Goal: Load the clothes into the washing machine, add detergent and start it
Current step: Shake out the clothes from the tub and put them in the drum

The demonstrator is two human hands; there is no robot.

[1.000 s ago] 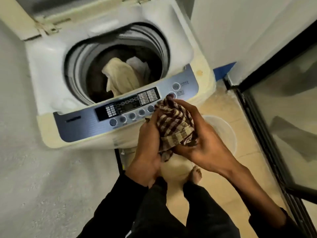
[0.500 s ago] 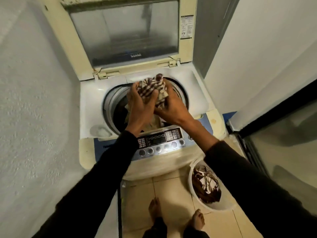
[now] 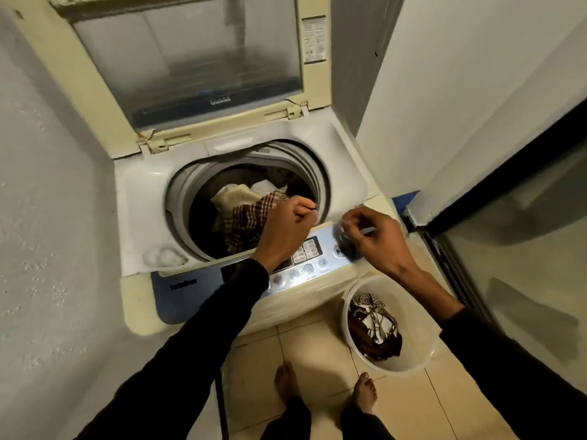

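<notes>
Both my hands (image 3: 287,230) (image 3: 374,239) hang loosely curled, empty, over the drum (image 3: 247,201); next I'd drop basket (image 3: 425,350) clothes (image 3: 374,325) centrally.

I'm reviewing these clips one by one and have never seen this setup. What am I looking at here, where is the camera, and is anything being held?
There is one view only, from a camera worn on the person's head, looking down at their own arms. In front stands a top-loading washing machine with its lid raised. In the drum lie a checked cloth and a pale cloth. The left hand and right hand hover over the control panel, fingers loosely curled, holding nothing. On the tiled floor stands a white tub with more clothes waiting.
</notes>
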